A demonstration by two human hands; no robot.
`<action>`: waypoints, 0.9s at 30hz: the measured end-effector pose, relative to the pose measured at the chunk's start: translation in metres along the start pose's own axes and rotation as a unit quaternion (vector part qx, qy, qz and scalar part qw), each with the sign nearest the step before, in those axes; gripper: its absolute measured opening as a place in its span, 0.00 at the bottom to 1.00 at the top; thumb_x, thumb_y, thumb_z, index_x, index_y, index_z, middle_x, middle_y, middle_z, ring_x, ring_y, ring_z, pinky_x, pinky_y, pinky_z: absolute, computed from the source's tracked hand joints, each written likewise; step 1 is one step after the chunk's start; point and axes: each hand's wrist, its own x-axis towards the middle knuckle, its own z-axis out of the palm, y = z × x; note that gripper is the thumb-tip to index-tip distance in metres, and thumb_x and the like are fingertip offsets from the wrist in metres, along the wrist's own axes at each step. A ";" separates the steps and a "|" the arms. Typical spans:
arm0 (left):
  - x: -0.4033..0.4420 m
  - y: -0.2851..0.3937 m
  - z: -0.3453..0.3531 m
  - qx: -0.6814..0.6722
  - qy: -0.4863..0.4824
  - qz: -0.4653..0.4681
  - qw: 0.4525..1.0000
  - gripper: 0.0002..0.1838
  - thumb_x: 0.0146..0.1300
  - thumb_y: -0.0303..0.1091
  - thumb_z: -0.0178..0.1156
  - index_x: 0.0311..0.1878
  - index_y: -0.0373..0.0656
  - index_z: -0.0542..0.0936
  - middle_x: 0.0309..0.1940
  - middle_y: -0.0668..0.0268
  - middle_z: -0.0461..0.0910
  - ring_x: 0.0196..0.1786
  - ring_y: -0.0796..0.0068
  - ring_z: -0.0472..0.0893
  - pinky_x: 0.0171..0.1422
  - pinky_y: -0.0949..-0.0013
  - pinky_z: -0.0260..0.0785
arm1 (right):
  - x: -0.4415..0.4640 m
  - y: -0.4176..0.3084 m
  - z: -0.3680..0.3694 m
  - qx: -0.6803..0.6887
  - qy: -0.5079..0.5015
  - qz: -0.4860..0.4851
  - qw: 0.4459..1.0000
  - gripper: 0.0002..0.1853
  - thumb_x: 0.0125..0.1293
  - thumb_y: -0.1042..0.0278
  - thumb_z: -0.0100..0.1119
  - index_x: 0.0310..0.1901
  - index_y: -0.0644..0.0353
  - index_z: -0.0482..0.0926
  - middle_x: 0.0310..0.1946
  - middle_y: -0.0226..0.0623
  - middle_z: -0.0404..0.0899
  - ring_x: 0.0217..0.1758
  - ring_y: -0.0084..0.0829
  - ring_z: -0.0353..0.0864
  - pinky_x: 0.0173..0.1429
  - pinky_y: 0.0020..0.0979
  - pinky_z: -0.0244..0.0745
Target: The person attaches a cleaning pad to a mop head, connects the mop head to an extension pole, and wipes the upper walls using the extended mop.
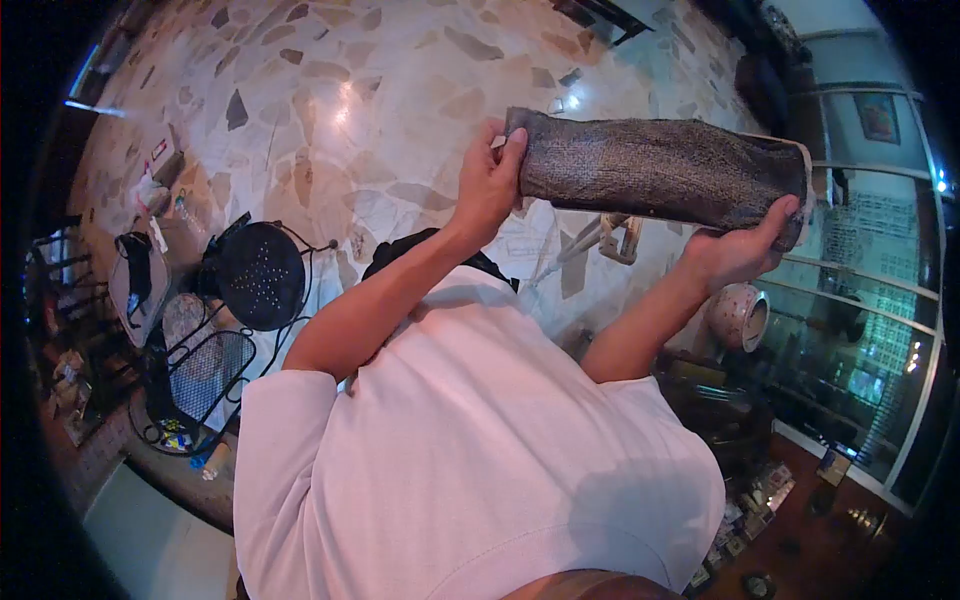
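Observation:
A long, dark brown-grey piece of coarse woven cloth (655,170) is stretched between my two hands above the stone-patterned floor. My left hand (492,178) pinches its left end, with the thumb on top of the edge. At the right end, my right hand (745,248) grips the lower corner, thumb up over the cloth and fingers partly hidden beneath. A pale edge shows behind the cloth along its upper right side; what it belongs to cannot be made out.
A round black perforated seat (261,276) and a black metal mesh chair (212,372) stand at the left. A patterned ceramic pot (738,317) is below my right hand. Glass-fronted shelving (850,290) lines the right side.

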 end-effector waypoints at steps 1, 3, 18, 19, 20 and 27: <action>-0.002 -0.004 0.001 0.000 0.000 0.000 1.000 0.12 0.80 0.44 0.58 0.53 0.45 0.75 0.30 0.70 0.79 0.31 0.81 0.76 0.34 0.73 0.68 | 0.001 0.001 -0.001 0.000 0.000 0.000 1.000 0.27 0.69 0.62 0.73 0.63 0.65 0.75 0.62 0.44 0.81 0.61 0.39 0.83 0.67 0.41 0.80; -0.005 -0.023 0.001 0.057 0.041 0.038 0.997 0.12 0.82 0.44 0.54 0.52 0.45 0.73 0.27 0.69 0.78 0.27 0.81 0.73 0.28 0.70 0.65 | 0.003 0.003 -0.005 0.007 -0.002 0.001 1.000 0.27 0.68 0.62 0.74 0.63 0.66 0.76 0.61 0.43 0.81 0.61 0.38 0.83 0.66 0.41 0.81; -0.004 -0.034 0.001 0.085 0.099 0.192 0.973 0.12 0.84 0.39 0.50 0.58 0.42 0.72 0.33 0.64 0.79 0.36 0.77 0.77 0.42 0.67 0.71 | -0.003 0.004 -0.004 -0.032 0.098 -0.004 0.995 0.23 0.70 0.60 0.70 0.57 0.70 0.80 0.55 0.43 0.84 0.55 0.37 0.85 0.60 0.41 0.83; -0.008 -0.027 0.002 0.060 0.092 0.188 0.976 0.12 0.84 0.39 0.50 0.59 0.42 0.72 0.34 0.64 0.80 0.36 0.78 0.77 0.42 0.68 0.71 | -0.001 0.005 -0.006 -0.032 0.099 -0.004 0.995 0.23 0.70 0.60 0.70 0.57 0.70 0.80 0.55 0.43 0.84 0.55 0.37 0.85 0.60 0.41 0.83; -0.011 -0.020 0.000 0.055 0.084 0.177 0.979 0.12 0.84 0.39 0.50 0.60 0.42 0.72 0.36 0.64 0.80 0.37 0.78 0.76 0.43 0.69 0.71 | 0.003 0.006 -0.011 -0.043 0.077 -0.044 0.995 0.22 0.70 0.60 0.70 0.56 0.70 0.80 0.55 0.44 0.84 0.55 0.38 0.85 0.61 0.41 0.84; 0.017 -0.023 0.010 0.082 0.093 0.218 0.968 0.15 0.84 0.37 0.49 0.64 0.40 0.72 0.44 0.62 0.80 0.43 0.76 0.78 0.47 0.68 0.72 | 0.018 0.010 -0.015 0.005 0.048 0.030 0.998 0.20 0.70 0.61 0.70 0.56 0.67 0.81 0.57 0.45 0.84 0.55 0.41 0.86 0.58 0.46 0.86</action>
